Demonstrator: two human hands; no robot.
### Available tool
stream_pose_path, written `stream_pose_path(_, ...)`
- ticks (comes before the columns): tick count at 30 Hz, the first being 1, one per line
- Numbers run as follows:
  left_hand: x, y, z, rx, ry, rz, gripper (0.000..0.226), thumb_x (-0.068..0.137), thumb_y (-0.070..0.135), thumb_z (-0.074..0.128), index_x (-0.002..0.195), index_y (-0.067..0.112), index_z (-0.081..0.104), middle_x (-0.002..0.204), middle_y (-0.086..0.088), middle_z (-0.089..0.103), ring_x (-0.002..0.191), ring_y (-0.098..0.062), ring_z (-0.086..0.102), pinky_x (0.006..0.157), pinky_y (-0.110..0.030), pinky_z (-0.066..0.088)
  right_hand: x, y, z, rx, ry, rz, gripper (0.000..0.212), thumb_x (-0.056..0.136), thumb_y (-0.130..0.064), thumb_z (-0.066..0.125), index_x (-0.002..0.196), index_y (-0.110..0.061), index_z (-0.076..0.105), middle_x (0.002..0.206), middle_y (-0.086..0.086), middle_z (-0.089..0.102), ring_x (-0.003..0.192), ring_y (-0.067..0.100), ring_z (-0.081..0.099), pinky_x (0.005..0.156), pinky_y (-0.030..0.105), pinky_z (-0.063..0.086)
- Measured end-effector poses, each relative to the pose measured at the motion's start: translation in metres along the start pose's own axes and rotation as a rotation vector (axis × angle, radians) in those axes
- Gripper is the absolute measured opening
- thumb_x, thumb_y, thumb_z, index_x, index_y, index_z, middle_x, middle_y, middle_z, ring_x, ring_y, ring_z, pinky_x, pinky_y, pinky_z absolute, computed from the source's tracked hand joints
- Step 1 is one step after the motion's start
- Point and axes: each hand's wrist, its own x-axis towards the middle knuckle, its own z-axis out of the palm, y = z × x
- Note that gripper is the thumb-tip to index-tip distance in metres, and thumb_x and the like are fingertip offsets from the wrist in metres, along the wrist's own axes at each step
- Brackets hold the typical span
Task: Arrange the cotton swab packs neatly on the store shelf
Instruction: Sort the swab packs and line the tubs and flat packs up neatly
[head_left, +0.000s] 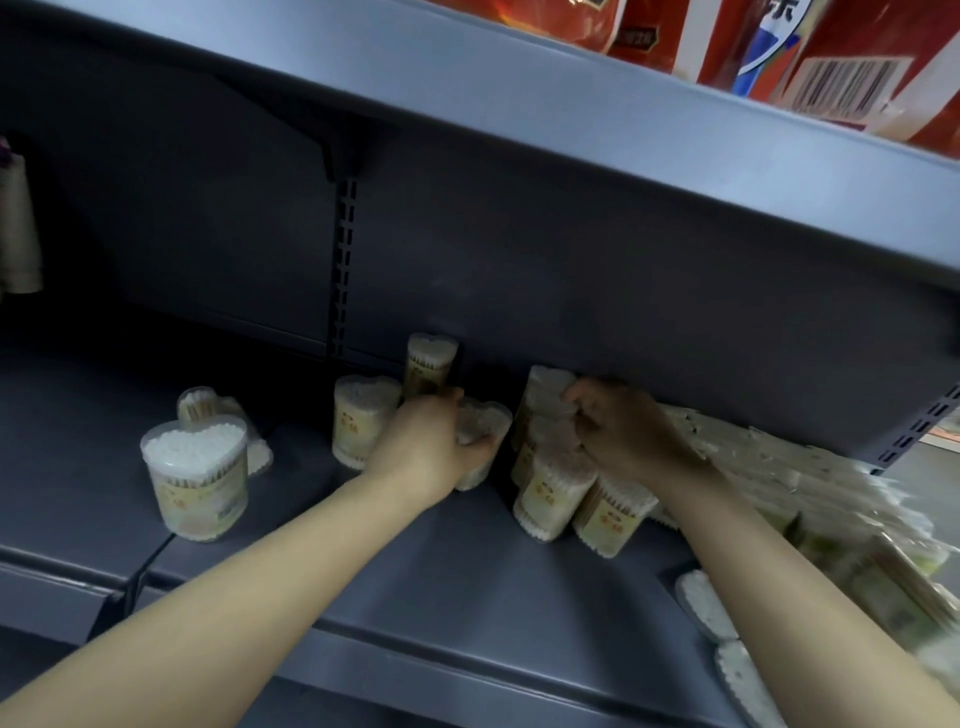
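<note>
Two hands work at frame centre on the grey shelf (467, 561). Left hand (434, 441) has its grip clamped on a heart-shaped swab pack (483, 431); right hand (621, 426) grips a pack in the stacked cluster (550, 467). One upright pack (195, 478) stands at lower left.

Dark grey metal shelving (467, 587) is seen, dimly lit. A slotted upright (344, 270) is fixed against the grey back panel (571, 291). An upper shelf (519, 109) is loaded with red printed packages (841, 57); a barcode is visible. Brighter floor is glimpsed far right.
</note>
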Motion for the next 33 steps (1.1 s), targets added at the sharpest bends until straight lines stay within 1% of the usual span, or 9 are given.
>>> stream_pose_path(5,0.002,-0.002,0.008,-0.035,0.022,0.043,0.049,0.090,0.046,0.048,0.126,0.013,0.056,0.123,-0.006,0.059,0.107,-0.021,0.056,0.087,-0.032,0.045,0.007,0.011,0.009,-0.109,0.029,-0.022,0.035,0.088,-0.005,0.047,0.122,-0.008,0.055,0.124,0.011,0.055,0.110,0.026,0.052,0.082,0.028,0.041)
stream_pose_path(9,0.007,-0.010,0.014,0.130,0.041,0.219,0.041,0.095,0.035,0.042,0.122,0.011,0.060,0.137,-0.005,0.049,0.123,-0.023,0.047,0.093,-0.031,0.043,0.013,0.012,0.015,-0.062,0.038,-0.056,0.047,0.092,-0.004,0.044,0.138,-0.013,0.042,0.142,0.006,0.044,0.130,0.022,0.040,0.103,0.024,0.030)
stream_pose_path(13,0.008,-0.015,0.016,0.155,0.009,0.294,0.041,0.084,0.030,0.043,0.096,0.004,0.072,0.106,-0.013,0.068,0.087,-0.032,0.068,0.059,-0.036,0.057,0.020,0.013,0.019,-0.073,0.023,-0.070,0.045,0.095,-0.005,0.039,0.139,-0.014,0.040,0.146,0.004,0.037,0.134,0.019,0.033,0.108,0.021,0.022)
stream_pose_path(17,0.015,-0.016,0.025,0.264,0.077,0.331,0.036,0.095,0.023,0.047,0.129,0.010,0.055,0.141,-0.006,0.046,0.124,-0.026,0.049,0.090,-0.033,0.048,0.029,0.013,0.023,-0.135,-0.054,-0.046,0.047,0.095,-0.008,0.038,0.141,-0.014,0.036,0.149,0.006,0.033,0.135,0.023,0.032,0.111,0.031,0.026)
stream_pose_path(21,0.029,-0.019,0.031,0.285,0.006,0.335,0.024,0.066,0.008,0.077,0.088,0.001,0.072,0.093,-0.016,0.071,0.076,-0.034,0.069,0.058,-0.036,0.055,0.030,0.015,0.027,-0.150,-0.116,-0.012,0.051,0.096,-0.013,0.037,0.145,-0.019,0.027,0.151,0.004,0.027,0.138,0.022,0.026,0.114,0.031,0.020)
stream_pose_path(23,0.038,-0.022,0.037,0.342,-0.013,0.323,0.044,0.045,0.004,0.091,0.085,0.000,0.073,0.091,-0.018,0.071,0.075,-0.034,0.070,0.056,-0.039,0.055,0.030,0.016,0.031,-0.160,-0.107,-0.021,0.051,0.096,-0.012,0.036,0.145,-0.018,0.026,0.152,0.004,0.026,0.139,0.021,0.025,0.114,0.027,0.017)
stream_pose_path(27,0.046,-0.007,0.038,0.362,0.019,0.306,0.052,0.073,0.012,0.079,0.121,0.005,0.061,0.130,-0.014,0.056,0.117,-0.027,0.057,0.091,-0.028,0.047,0.031,0.016,0.031,-0.195,-0.097,-0.057,0.050,0.096,-0.012,0.036,0.145,-0.014,0.026,0.152,0.005,0.026,0.139,0.019,0.025,0.110,0.020,0.014)
stream_pose_path(30,0.057,-0.009,0.044,0.388,0.079,0.327,0.055,0.058,0.004,0.086,0.109,-0.002,0.066,0.117,-0.019,0.063,0.103,-0.032,0.064,0.084,-0.034,0.052,0.029,0.017,0.030,-0.206,-0.098,-0.060,0.049,0.097,-0.015,0.036,0.145,-0.014,0.027,0.151,0.005,0.028,0.138,0.019,0.026,0.109,0.021,0.016)
stream_pose_path(33,0.061,-0.009,0.048,0.438,-0.008,0.287,0.055,0.094,0.010,0.050,0.144,0.003,0.028,0.152,-0.012,0.025,0.139,-0.024,0.028,0.112,-0.025,0.018,0.029,0.016,0.030,-0.200,-0.099,-0.053,0.050,0.097,-0.016,0.036,0.145,-0.017,0.026,0.152,0.004,0.028,0.138,0.020,0.026,0.110,0.023,0.018)
